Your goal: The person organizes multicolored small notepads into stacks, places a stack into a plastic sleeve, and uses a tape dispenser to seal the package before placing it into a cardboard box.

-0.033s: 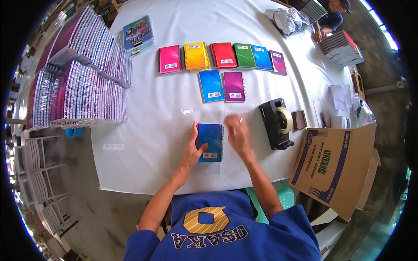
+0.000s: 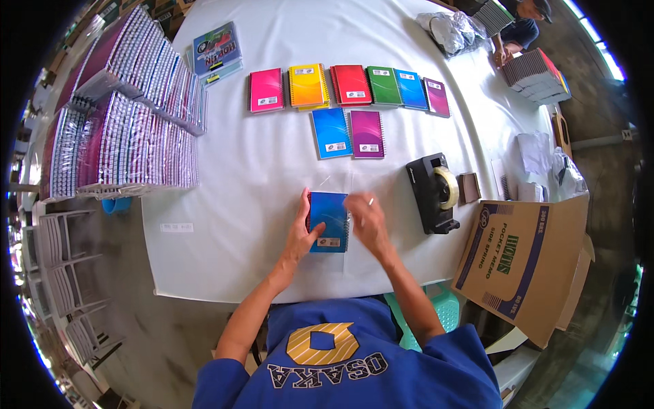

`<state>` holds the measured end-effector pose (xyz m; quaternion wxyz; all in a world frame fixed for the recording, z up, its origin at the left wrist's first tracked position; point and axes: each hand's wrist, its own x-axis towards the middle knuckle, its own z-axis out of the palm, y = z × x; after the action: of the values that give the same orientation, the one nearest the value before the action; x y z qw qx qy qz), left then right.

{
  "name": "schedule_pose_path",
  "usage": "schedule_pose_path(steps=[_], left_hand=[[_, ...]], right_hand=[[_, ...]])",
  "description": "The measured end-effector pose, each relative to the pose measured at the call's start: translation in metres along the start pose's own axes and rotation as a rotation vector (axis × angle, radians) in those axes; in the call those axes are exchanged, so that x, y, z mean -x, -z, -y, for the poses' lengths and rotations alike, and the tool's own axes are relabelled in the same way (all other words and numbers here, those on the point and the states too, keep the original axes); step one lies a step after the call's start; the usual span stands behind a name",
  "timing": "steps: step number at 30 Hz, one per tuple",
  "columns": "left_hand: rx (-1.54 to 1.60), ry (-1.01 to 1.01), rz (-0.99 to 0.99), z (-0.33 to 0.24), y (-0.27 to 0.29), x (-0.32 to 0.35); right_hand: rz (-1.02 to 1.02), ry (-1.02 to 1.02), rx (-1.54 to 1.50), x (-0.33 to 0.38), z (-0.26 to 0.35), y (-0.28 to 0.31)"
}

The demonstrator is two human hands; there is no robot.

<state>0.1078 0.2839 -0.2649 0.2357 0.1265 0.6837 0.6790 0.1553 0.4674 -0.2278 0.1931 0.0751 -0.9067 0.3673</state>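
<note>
Blue spiral notebook (image 2: 329,221) near front edge of white table (image 2: 225,204), in clear sleeve (barely visible). Left hand (image 2: 302,235) pinches its left edge; right hand (image 2: 366,217) blurred, grip unclear. Likely bagging step; next calls for squaring the sleeve.

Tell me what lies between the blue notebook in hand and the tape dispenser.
In the head view, only the right hand lies between the blue notebook and the tape dispenser; the rest is bare white tablecloth.

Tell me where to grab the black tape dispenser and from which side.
Grip the tape dispenser across its long narrow body, probably from above with the right hand, which is nearest. It stands upright on the table; avoid the roll of tape and the end toward the person, likely the cutter.
</note>
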Motion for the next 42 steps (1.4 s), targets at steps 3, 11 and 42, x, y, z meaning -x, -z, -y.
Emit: schedule_pose_path(steps=[3, 11, 42], left_hand=[[-0.007, -0.077, 0.007, 0.010, -0.001, 0.001], [0.047, -0.024, 0.061, 0.009, 0.001, -0.002], [-0.086, -0.041, 0.104, 0.009, 0.006, -0.004]], right_hand=[[0.179, 0.053, 0.009, 0.044, 0.031, -0.004], [0.167, 0.062, 0.076, 0.046, 0.044, -0.005], [0.154, -0.196, -0.154, 0.012, 0.054, 0.007]])
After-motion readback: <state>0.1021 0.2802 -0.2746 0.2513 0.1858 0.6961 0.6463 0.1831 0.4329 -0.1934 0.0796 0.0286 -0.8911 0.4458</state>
